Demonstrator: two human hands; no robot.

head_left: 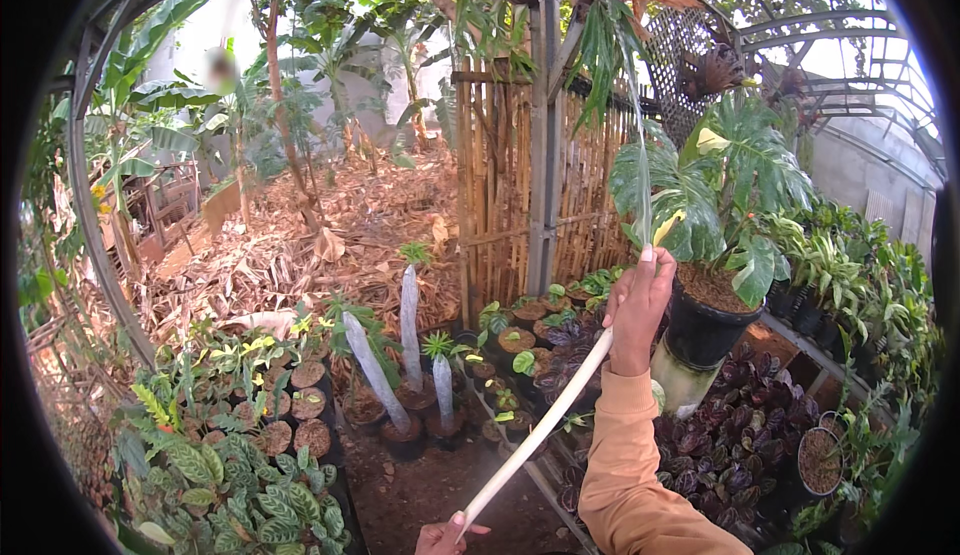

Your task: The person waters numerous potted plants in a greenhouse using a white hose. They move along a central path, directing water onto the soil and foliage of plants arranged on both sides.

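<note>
My right hand point(640, 300), in a tan sleeve, is raised at the centre right and grips a pale hose point(536, 435) near its outlet, the thumb at its end. Water point(643, 172) shoots upward from there toward a hanging staghorn fern point(611, 37). Lower down, at the bottom edge, my left hand point(448, 534) holds the same hose farther back; part of this hand is cut off. Just beyond my right hand stands a monstera point(682, 195) with large split leaves, in a black pot point(709, 322) on a pale support.
Potted plants with patterned leaves point(255, 487) fill the lower left. Several grey-stemmed succulents point(409, 315) stand mid-view. Dark-leaved plants point(720, 442) crowd the lower right. A metal post point(544, 142) and a bamboo fence point(495, 202) rise behind; a metal rail point(555, 491) runs beside the dirt path.
</note>
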